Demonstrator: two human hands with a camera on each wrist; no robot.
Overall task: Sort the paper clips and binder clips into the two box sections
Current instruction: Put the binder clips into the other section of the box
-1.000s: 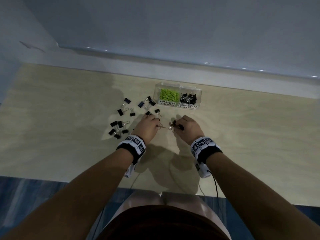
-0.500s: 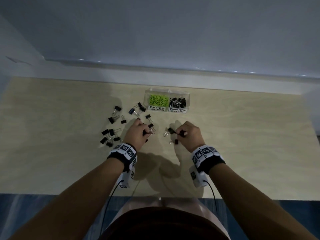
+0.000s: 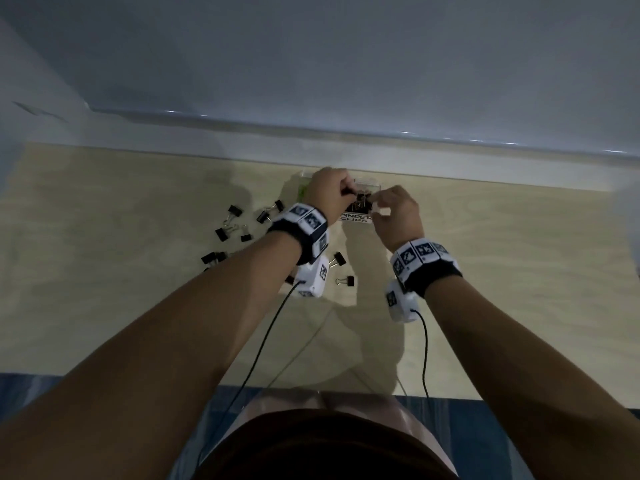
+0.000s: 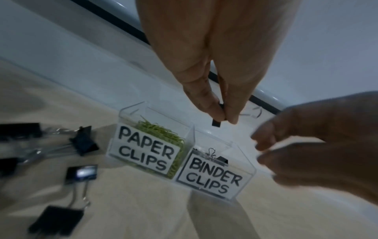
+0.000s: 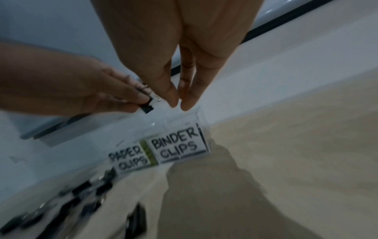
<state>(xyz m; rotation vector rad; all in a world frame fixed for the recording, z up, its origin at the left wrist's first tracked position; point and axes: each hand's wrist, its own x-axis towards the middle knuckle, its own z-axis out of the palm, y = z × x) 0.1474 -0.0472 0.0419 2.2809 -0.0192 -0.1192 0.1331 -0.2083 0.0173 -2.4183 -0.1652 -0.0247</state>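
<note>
Head view: half a second ago both hands were low on the bench among the scattered clips; now they are raised and forward, over the clear two-section box (image 3: 358, 220) near the wall. The left hand (image 3: 327, 192) is over the box with its fingers curled on something dark; the right hand (image 3: 394, 211) is beside it over the section labelled BINDER CLIPS. Loose binder clips (image 3: 230, 223) lie on the bench (image 3: 502, 254) to the left, and two more (image 3: 341, 270) lie nearer the body. So the pick-up is done and this looks like the drop-off.

Left wrist view: thumb and fingertips of the left hand (image 4: 224, 113) are pinched together on a small black binder clip (image 4: 216, 123), which hangs above the back of the box, about over the wall between the two sections. The paper-clip section (image 4: 149, 145) is full of green paper clips (image 4: 161, 132); the binder-clip section (image 4: 212, 176) already holds some clips. The right hand (image 4: 319, 145) is alongside, fingers loosely curled.

Right wrist view: the right hand's fingertips (image 5: 174, 100) are slightly apart, with nothing plainly between them. A faint glint near them may be a clip, but it is too blurred to tell. My guess is that it has just let go. The left hand's clip needs to shift slightly right before release.
</note>
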